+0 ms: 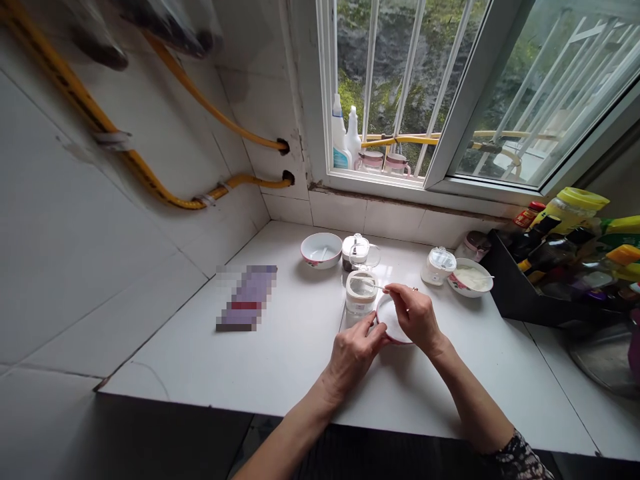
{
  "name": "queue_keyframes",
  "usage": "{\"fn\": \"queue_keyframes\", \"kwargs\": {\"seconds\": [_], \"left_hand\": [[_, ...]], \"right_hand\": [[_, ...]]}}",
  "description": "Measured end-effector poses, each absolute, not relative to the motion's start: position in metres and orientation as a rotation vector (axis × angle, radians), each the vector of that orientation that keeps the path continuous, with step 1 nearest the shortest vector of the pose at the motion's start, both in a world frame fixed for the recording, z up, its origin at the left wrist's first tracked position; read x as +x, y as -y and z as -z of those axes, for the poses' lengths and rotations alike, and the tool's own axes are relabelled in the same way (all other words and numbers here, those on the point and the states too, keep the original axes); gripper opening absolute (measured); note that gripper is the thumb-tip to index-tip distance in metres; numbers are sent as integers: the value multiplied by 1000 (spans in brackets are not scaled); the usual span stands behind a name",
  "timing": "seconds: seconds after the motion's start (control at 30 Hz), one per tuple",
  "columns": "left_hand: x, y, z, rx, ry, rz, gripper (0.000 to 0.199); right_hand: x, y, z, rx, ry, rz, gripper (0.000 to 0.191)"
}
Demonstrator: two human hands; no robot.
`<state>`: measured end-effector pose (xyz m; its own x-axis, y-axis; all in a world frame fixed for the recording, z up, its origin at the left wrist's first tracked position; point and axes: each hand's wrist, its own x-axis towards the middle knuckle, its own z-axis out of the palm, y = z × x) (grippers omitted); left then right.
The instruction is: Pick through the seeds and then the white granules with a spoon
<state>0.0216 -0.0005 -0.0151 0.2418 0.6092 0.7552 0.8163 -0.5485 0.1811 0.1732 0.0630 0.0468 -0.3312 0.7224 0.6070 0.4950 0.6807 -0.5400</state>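
Observation:
My left hand [356,352] steadies the near rim of a small white bowl with a pink edge [389,319] on the white counter. My right hand [415,315] is over the bowl, fingers pinched on a thin small spoon [370,285] whose tip reaches over an open glass seasoning jar [361,293] just left of the bowl. A ring shows on the right hand.
Behind stand a pink-rimmed bowl with a spoon [321,250], a lidded glass jar [356,251], another lidded jar [438,265] and a bowl of white powder [470,277]. A black rack of sauce bottles [555,267] fills the right. A blurred purple packet [247,297] lies left.

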Motion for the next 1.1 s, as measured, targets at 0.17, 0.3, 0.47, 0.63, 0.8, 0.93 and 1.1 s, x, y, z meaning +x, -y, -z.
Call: {"fn": "queue_keyframes", "kwargs": {"seconds": [0.17, 0.3, 0.47, 0.63, 0.8, 0.93, 1.1], "left_hand": [[20, 1, 18, -2253, 1332, 1211, 21], [19, 3, 17, -2248, 1346, 1204, 21], [19, 4, 15, -2226, 1335, 1193, 24], [19, 6, 12, -2218, 1348, 1187, 23], [18, 7, 11, -2201, 1375, 1197, 20], [17, 6, 13, -2203, 1376, 1210, 18], [17, 5, 15, -2200, 1348, 1212, 17]], "right_hand": [[182, -62, -55, -1013, 1613, -745, 16], [202, -66, -60, -1069, 1485, -838, 22], [217, -69, -57, -1128, 1561, -751, 16], [219, -68, -55, -1158, 1608, -716, 13], [220, -66, -57, -1182, 1631, -697, 13], [221, -66, -59, -1181, 1644, -694, 13], [221, -65, -61, -1190, 1663, -649, 14]]}}
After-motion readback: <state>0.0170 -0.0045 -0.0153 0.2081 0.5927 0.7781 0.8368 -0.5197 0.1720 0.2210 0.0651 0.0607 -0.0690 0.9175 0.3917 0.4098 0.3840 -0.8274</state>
